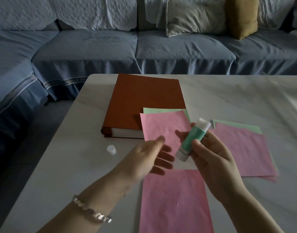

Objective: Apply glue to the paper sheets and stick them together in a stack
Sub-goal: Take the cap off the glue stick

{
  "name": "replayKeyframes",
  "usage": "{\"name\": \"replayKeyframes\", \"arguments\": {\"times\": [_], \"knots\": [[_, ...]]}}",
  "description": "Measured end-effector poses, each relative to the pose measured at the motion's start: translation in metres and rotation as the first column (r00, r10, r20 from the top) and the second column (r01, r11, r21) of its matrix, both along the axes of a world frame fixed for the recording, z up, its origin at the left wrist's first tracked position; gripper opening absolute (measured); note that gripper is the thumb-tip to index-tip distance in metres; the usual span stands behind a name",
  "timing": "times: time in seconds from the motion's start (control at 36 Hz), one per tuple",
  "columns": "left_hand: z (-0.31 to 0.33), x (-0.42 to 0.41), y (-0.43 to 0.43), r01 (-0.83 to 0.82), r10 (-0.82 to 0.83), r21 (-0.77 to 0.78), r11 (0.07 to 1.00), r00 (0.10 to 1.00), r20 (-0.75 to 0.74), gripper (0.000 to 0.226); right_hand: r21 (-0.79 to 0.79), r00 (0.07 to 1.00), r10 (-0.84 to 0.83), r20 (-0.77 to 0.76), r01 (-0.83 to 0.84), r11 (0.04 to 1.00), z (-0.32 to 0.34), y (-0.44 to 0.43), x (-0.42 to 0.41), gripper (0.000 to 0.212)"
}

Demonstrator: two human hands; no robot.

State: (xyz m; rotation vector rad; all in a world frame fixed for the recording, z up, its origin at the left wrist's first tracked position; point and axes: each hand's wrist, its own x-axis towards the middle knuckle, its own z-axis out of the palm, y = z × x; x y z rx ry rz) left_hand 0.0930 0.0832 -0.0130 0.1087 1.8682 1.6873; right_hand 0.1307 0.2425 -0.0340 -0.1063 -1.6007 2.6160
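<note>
Right hand (213, 158) fingers (199, 146) curled round uncapped glue stick (192, 137) — tilted, left hand (149, 157) pinching pink sheet (161, 126) just beside it

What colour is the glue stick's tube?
Green with white ends. Head view shows the glue stick in the right hand; left hand pinches a pink sheet.

The right grip (211, 158) is clasping the glue stick (192, 139); left of it, the left grip (149, 158) is pinching a pink sheet (161, 128).
</note>
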Motion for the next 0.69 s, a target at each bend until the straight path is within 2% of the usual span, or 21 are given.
{"name": "replayKeyframes", "arguments": {"times": [0.08,0.17,0.25,0.33,0.42,0.47,0.5,0.53,0.56,0.58,0.61,0.64,0.67,0.69], "knots": [[-0.002,0.009,0.01,0.046,-0.077,0.176,0.983,0.981,0.176,0.045,0.046,1.0,-0.004,0.0,0.004,0.999,0.0,-0.001,0.003,0.057],[-0.005,0.011,0.015,-0.042,-0.051,0.258,0.965,0.938,0.342,0.038,0.037,1.0,-0.008,0.011,0.007,0.999,-0.002,-0.001,0.005,0.057],[-0.006,0.013,0.018,-0.101,-0.069,0.321,0.942,0.875,0.479,0.04,0.002,1.0,0.006,0.029,-0.006,1.0,-0.005,0.001,0.007,0.058],[-0.007,0.013,0.019,-0.223,-0.019,0.383,0.897,0.845,0.535,0.037,-0.028,0.999,-0.004,0.053,0.006,1.0,-0.005,0.003,0.008,0.057],[-0.012,0.013,0.024,-0.29,0.058,0.408,0.866,0.867,0.495,0.031,-0.051,0.995,-0.069,0.073,0.072,0.996,-0.005,0.003,0.008,0.053],[-0.017,0.015,0.029,-0.278,0.149,0.371,0.886,0.929,0.34,0.03,-0.076,0.98,-0.147,0.132,0.157,0.985,-0.005,0.001,0.008,0.045],[-0.021,0.016,0.031,-0.255,0.204,0.333,0.908,0.963,0.178,0.027,-0.107,0.967,-0.179,0.182,0.2,0.974,-0.005,-0.001,0.008,0.039],[-0.027,0.018,0.033,-0.231,0.256,0.274,0.934,0.965,-0.06,0.02,-0.15,0.953,-0.197,0.231,0.234,0.96,-0.005,-0.003,0.008,0.036],[-0.033,0.018,0.033,-0.211,0.27,0.194,0.958,0.889,-0.369,0.017,-0.198,0.941,-0.203,0.269,0.26,0.945,-0.004,-0.005,0.008,0.034],[-0.04,0.017,0.032,-0.178,0.192,0.087,0.98,0.735,-0.651,0.017,-0.24,0.931,-0.209,0.298,0.285,0.928,-0.004,-0.008,0.008,0.034],[-0.048,0.014,0.03,-0.16,0.066,-0.028,0.987,0.553,-0.83,0.018,-0.269,0.922,-0.218,0.32,0.31,0.912,-0.003,-0.01,0.008,0.036],[-0.055,0.012,0.028,-0.151,-0.023,-0.097,0.984,0.431,-0.902,0.018,-0.286,0.914,-0.227,0.337,0.33,0.9,-0.003,-0.011,0.009,0.037],[-0.057,0.011,0.025,-0.12,-0.057,-0.118,0.986,0.42,-0.906,0.02,-0.292,0.908,-0.231,0.349,0.34,0.894,-0.002,-0.012,0.008,0.037],[-0.053,0.013,0.025,-0.088,-0.037,-0.098,0.991,0.528,-0.849,0.024,-0.289,0.908,-0.23,0.351,0.339,0.895,-0.002,-0.011,0.008,0.035]]}}
